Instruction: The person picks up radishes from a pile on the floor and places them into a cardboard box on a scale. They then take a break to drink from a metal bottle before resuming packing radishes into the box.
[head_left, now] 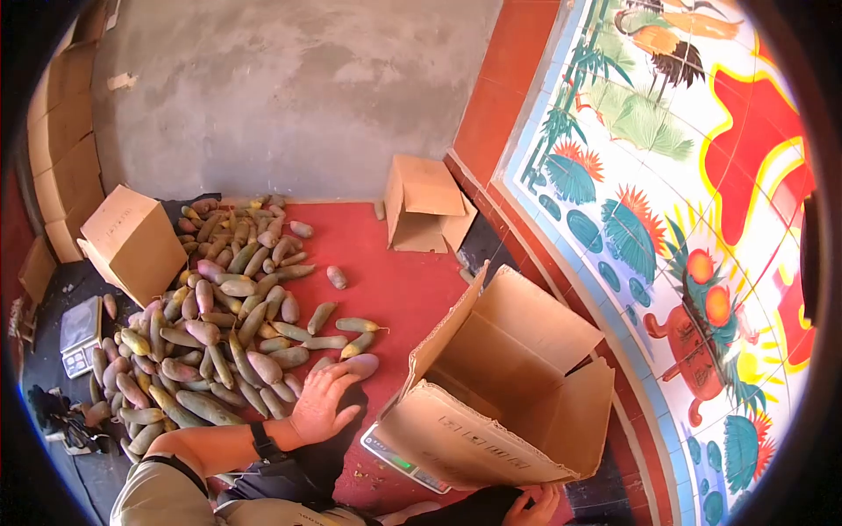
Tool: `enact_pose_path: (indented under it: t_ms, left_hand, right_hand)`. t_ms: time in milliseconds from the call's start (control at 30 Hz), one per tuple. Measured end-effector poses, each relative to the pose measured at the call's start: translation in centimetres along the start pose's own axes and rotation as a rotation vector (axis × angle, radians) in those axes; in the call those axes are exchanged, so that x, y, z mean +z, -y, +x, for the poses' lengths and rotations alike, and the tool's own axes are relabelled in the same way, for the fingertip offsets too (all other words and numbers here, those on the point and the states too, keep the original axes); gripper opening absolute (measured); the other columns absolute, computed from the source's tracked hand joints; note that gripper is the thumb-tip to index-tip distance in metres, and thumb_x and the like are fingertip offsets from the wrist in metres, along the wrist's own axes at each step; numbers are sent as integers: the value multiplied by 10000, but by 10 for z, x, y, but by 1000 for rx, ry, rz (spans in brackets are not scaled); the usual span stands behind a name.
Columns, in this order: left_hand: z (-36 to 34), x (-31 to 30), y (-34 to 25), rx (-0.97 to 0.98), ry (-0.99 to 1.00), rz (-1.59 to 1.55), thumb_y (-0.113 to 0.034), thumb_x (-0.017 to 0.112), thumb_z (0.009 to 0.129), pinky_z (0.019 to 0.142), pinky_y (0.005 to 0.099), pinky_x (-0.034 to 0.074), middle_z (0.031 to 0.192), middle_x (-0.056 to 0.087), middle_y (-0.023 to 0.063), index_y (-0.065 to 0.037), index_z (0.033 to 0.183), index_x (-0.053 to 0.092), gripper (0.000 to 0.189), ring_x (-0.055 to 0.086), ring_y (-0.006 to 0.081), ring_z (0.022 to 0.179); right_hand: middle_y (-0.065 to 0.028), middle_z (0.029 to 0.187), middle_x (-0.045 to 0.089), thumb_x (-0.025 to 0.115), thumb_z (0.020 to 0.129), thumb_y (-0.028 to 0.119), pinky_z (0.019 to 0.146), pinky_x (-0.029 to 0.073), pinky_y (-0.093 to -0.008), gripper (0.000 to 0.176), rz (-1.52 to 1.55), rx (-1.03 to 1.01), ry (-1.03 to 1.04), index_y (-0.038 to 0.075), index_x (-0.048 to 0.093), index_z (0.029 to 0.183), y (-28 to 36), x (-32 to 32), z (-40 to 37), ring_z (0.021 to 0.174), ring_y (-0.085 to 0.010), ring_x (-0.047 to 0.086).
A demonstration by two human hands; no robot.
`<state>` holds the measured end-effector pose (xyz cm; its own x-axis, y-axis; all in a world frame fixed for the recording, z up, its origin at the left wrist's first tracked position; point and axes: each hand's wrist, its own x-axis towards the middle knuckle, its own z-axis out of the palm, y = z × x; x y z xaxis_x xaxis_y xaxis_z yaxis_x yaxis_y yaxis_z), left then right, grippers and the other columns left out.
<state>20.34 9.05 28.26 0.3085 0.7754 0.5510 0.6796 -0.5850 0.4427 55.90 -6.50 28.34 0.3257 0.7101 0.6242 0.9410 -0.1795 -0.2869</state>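
Note:
My left hand (326,405) reaches over the near edge of a large pile of long green and purplish radishes (210,329). Its fingers are stretched out with the thumb apart, and the fingertips overlap a purplish radish (361,366). A tall open cardboard box (474,434) stands to the right of that hand, tilted in this view, on a flat scale (405,465) with a lit green display. At the bottom edge of the view is my right hand (533,507), partly cut off, its fingers apart right at the box's lower edge.
A second cardboard box (425,206) lies open by the wall, and another (136,241) stands left of the pile. A small scale (82,337) sits at the left. Red floor covering (351,237) runs between pile and boxes. A painted tile wall (631,289) bounds the right.

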Motion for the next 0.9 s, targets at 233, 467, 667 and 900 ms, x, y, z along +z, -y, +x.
enact_pose_path:
  t_ms: [233, 467, 667, 900]
  left_hand:
    - [-1, 13, -7, -14, -24, -50, -223, 616, 761, 935, 439, 326, 1208, 432, 158, -39, 1167, 442, 479, 414, 341, 1119]
    - [3, 18, -12, 22, -66, -130, -192, 590, 781, 919, 424, 330, 1174, 460, 162, -21, 1144, 458, 422, 433, 338, 1096]
    - [4, 22, -13, -13, -57, -176, -182, 580, 776, 953, 418, 320, 1178, 468, 146, -34, 1140, 459, 411, 425, 319, 1119]
    - [3, 29, -12, -28, -94, -266, -168, 577, 775, 954, 427, 321, 1166, 477, 163, -20, 1131, 457, 404, 431, 329, 1112]
  right_hand:
    - [-234, 1077, 529, 559, 783, 96, 910, 384, -433, 365, -39, -44, 3, -27, 497, 1121, -1, -2, -3, 1024, -394, 489]
    - [-235, 1113, 524, 535, 793, 101, 912, 387, -428, 362, -69, -28, -20, -25, 496, 1130, 1, -6, -8, 1034, -386, 493]
    - [-208, 1081, 555, 521, 801, 93, 880, 411, -414, 330, -67, 5, -15, -13, 519, 1113, 5, -14, -8, 993, -367, 522]
    - [-193, 996, 573, 533, 794, 97, 801, 431, -411, 319, -76, 32, 17, -11, 533, 1095, -2, -9, -12, 908, -360, 539]
